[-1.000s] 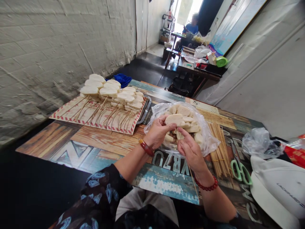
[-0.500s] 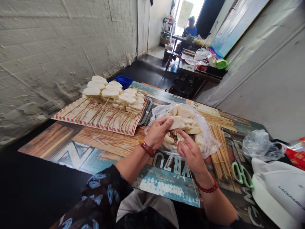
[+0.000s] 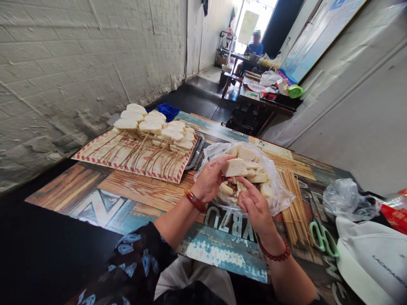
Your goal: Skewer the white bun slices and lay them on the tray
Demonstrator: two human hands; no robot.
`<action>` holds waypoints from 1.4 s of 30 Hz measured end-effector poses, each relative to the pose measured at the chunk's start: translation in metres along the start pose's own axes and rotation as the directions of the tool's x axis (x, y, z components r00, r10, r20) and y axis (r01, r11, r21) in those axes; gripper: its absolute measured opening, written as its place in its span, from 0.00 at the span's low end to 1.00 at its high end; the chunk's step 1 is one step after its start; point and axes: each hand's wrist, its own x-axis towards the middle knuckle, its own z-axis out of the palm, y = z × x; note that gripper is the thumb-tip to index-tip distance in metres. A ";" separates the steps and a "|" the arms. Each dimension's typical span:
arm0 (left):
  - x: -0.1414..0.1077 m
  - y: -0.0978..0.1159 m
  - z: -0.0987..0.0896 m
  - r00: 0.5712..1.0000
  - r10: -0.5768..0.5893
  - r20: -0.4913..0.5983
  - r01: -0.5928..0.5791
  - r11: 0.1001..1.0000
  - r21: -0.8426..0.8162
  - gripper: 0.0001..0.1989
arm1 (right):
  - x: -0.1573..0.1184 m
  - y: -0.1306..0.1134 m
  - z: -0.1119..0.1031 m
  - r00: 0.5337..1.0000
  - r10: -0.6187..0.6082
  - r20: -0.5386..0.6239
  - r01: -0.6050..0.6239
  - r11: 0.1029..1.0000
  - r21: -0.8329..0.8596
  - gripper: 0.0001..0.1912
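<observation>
My left hand (image 3: 210, 178) pinches a pale oval slice (image 3: 234, 167) above an open clear plastic bag (image 3: 282, 195) full of similar slices. Just below and right of that slice, my right hand (image 3: 256, 205) is closed round a thin wooden skewer (image 3: 258, 241), whose lower part slants down past the wrist. The skewer's tip is hard to see by the slice's lower edge. Skewered slices (image 3: 151, 126) lie stacked on a red-and-white edged sheet (image 3: 92, 153) at the left, their sticks toward me. A bundle of bare skewers (image 3: 293, 207) rests right of the bag.
Green-handled scissors (image 3: 324, 239), a white cap (image 3: 372, 258) and a crumpled plastic bag (image 3: 348, 199) are on the right. A metal tray (image 3: 197, 152) shows beside the sheet, with a blue cloth (image 3: 168, 111) behind. A person (image 3: 255, 48) sits at a far table.
The slice in my left hand is tilted a little differently, showing more of its face. The skewer in my right hand has swung closer to my wrist. The whole view has shifted slightly.
</observation>
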 end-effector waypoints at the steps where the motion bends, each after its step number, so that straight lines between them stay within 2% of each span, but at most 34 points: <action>1: 0.000 0.001 0.000 1.000 0.003 -0.002 -0.003 1.000 -0.001 0.22 | 0.000 0.000 0.000 1.000 0.014 -0.007 -0.014 1.000 -0.006 0.22; 4: 0.000 0.002 -0.002 1.000 -0.003 -0.018 0.003 1.000 0.018 0.22 | 0.000 0.000 0.001 0.997 0.068 -0.026 -0.069 0.997 -0.032 0.17; 7: 0.001 0.000 -0.002 0.999 -0.011 -0.030 0.012 1.000 0.025 0.21 | 0.001 0.000 0.002 0.997 0.071 -0.029 -0.073 0.997 -0.038 0.15; 17: 0.000 -0.003 0.001 0.998 -0.032 -0.054 0.034 0.998 0.043 0.23 | 0.003 0.000 0.002 0.997 0.052 -0.049 -0.055 0.997 -0.054 0.16; 31: -0.001 -0.006 0.003 0.999 0.006 -0.041 -0.001 0.992 0.123 0.22 | 0.002 0.001 0.002 0.997 0.040 -0.066 -0.045 0.995 -0.087 0.16; 36: -0.008 0.002 0.006 0.993 0.122 -0.005 -0.116 0.960 0.256 0.17 | 0.003 0.001 -0.004 0.999 -0.015 -0.050 0.008 0.991 -0.130 0.13; 42: -0.026 0.019 0.014 0.961 0.228 0.157 -0.276 0.828 0.488 0.14 | 0.000 0.005 -0.022 0.995 -0.090 -0.035 0.081 0.973 -0.216 0.10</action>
